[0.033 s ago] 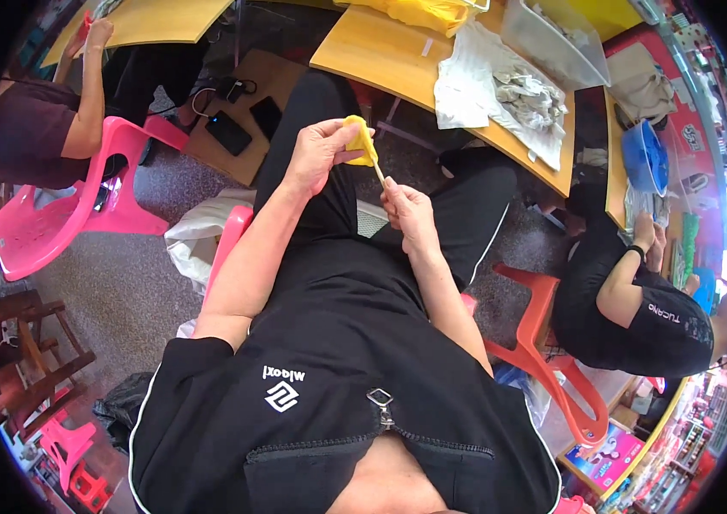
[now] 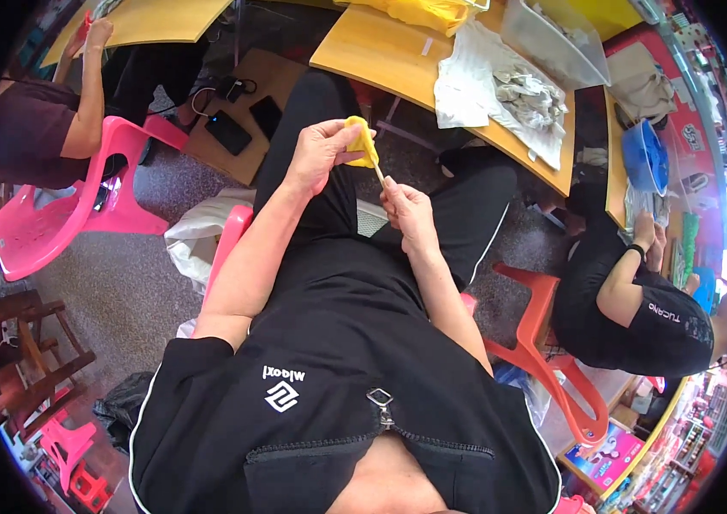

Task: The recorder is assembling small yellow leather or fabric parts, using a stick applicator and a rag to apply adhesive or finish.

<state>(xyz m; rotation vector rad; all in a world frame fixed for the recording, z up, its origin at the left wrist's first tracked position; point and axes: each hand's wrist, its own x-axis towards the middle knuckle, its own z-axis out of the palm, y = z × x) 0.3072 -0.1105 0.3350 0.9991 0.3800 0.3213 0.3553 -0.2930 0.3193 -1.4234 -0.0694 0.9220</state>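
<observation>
Over my lap, my left hand pinches a small, soft-looking yellow piece between thumb and fingers. It is rounded at the top and narrows toward my other hand; its exact kind I cannot make out. My right hand is closed on a thin, pale stick-like tool, whose far end meets the narrow lower end of the yellow piece. Whether the tip goes inside it or only touches it cannot be seen. Both hands are held close together, the left a little higher and farther away.
Ahead stands a wooden table with a white cloth, a heap of greyish pieces and a clear bin. A pink chair and a co-worker are at left. At right, another person sits by an orange chair and blue basket.
</observation>
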